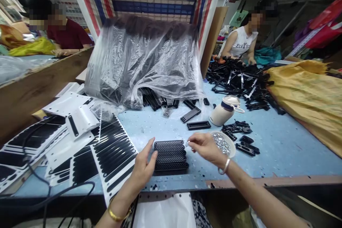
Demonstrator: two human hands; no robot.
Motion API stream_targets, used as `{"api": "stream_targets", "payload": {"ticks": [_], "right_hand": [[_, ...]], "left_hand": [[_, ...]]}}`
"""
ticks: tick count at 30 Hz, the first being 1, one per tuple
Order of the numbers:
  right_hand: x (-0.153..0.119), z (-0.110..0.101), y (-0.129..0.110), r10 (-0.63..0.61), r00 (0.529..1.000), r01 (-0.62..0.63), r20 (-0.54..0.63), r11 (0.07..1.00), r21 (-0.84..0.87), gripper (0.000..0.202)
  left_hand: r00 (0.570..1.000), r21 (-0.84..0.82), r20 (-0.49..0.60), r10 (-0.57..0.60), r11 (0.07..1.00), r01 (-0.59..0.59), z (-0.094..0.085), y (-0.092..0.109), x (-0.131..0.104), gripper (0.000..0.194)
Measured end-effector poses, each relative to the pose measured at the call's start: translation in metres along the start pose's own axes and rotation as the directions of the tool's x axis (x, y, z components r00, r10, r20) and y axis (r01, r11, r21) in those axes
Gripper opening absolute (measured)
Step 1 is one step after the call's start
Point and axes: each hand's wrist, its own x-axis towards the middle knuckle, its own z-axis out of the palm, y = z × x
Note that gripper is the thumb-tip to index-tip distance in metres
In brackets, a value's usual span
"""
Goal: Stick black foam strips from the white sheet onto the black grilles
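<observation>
Several black perforated plastic strips (171,155) lie side by side in a block near the table's front edge. My left hand (144,164) rests against their left ends, its fingers stretched and the thumb apart. At the block's right end, my right hand (204,146) has thumb and forefinger pinched together. A small pale, shiny bit shows at those fingertips, too small to name. Just behind my right hand is a white bowl (232,146) full of small shiny metal pieces (220,142).
A cream lidded cup (222,111) stands behind the bowl, with black plastic parts (237,128) beside it. Black sticker sheets (114,153) cover the left side. Clear plastic film (149,60) drapes a heap at the back. Two people sit beyond, near a black parts pile (237,78) and a wooden board (40,85).
</observation>
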Motion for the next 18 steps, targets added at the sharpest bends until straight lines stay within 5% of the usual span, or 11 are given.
{"api": "stream_targets", "payload": {"ticks": [3, 6, 12, 18], "right_hand": [[0.02, 0.048, -0.025, -0.09, 0.986, 0.126, 0.142, 0.954, -0.272, 0.015], [0.031, 0.072, -0.029, -0.086, 0.971, 0.166, 0.224, 0.915, -0.369, 0.012], [0.034, 0.065, -0.023, -0.024, 0.967, 0.123, 0.253, 0.915, -0.383, 0.011], [0.034, 0.058, -0.017, 0.032, 0.973, 0.018, 0.23, 0.976, -0.215, 0.016]], "left_hand": [[0.986, 0.193, 0.094, 0.138, 0.969, -0.154, -0.001, 0.0, 0.002, 0.041], [0.958, 0.333, 0.19, 0.213, 0.904, -0.267, -0.003, -0.003, 0.003, 0.046], [0.937, 0.429, 0.255, 0.239, 0.84, -0.331, -0.002, -0.011, 0.004, 0.048], [0.929, 0.421, 0.217, 0.299, 0.83, -0.366, -0.008, -0.001, 0.007, 0.042]]}}
